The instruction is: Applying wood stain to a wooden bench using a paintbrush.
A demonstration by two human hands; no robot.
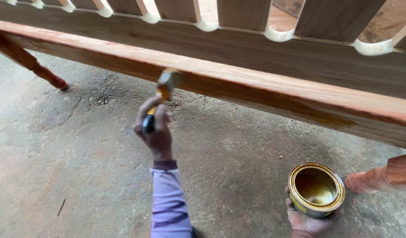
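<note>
My left hand [155, 130], in a purple sleeve, is closed around the dark and yellow handle of a paintbrush [165, 83]. The bristles press against the front face of a long wooden rail [264, 90] of a furniture frame; that part of the rail looks wet and glossy. At the lower right, my right hand [306, 224] holds up from below an open round tin [316, 189] with a gold rim and brownish liquid inside. The brush head is blurred.
Flat wooden slats [244, 13] with pale filler at their bases rise from the frame above the rail. Turned legs stand at the far left [35, 66] and the right edge [379, 178]. A rough concrete floor [70, 145] lies underneath.
</note>
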